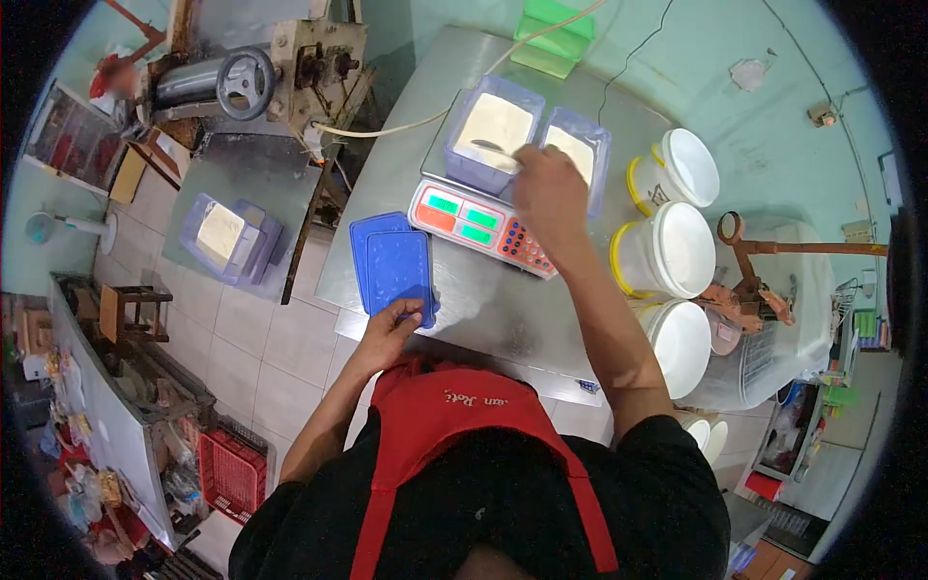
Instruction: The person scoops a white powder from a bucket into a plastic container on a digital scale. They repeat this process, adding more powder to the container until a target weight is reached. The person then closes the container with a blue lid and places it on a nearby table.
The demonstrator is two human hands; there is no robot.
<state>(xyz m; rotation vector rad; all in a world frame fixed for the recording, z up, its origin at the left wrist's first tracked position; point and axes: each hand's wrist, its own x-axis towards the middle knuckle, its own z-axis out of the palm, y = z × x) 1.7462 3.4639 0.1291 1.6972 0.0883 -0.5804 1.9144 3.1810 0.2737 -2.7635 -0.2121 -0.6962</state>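
My right hand (549, 192) grips a metal spoon (493, 147), whose bowl is over the cream-coloured powder (500, 119) in a translucent bluish plastic container (478, 172). That container stands on the platform of a digital scale (482, 230) with lit green displays. Close on its right is a second bluish container (600, 156), also with pale powder, partly hidden by my hand. My left hand (395, 330) rests at the near edge of two overlapping blue plastic lids (397, 268) on the steel table (500, 319); whether it grips them is unclear.
Several white buckets (689, 246) line the table's right side. A green plastic holder (557, 36) is at the wall. A pale cable (391, 133) crosses the table's back left. Further left are a machine with a handwheel (246, 83), a side table with another powder container (221, 235), and a red crate (232, 475).
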